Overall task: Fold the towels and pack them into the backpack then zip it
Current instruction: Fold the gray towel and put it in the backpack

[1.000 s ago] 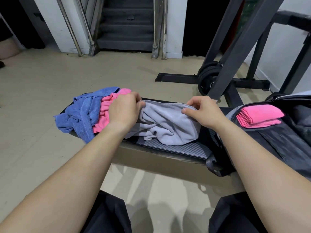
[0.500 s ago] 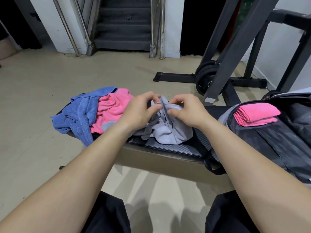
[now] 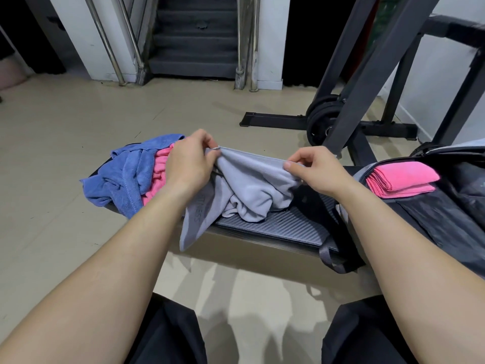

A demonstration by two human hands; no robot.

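Towel (image 3: 252,185) in grey, seemingly soft, light and floppy, hem pinched taut between left hand (image 3: 189,164) and right hand (image 3: 315,172), probably best gripped at its corners.

The person is wearing black legwear (image 3: 168,334), showing as two dark, softly creased fabric shapes along the bottom of the frame, lower centre-left and lower right. Both forearms (image 3: 110,282) are showing bare, up to the left hand (image 3: 187,166) and right hand (image 3: 317,172) mid-frame.
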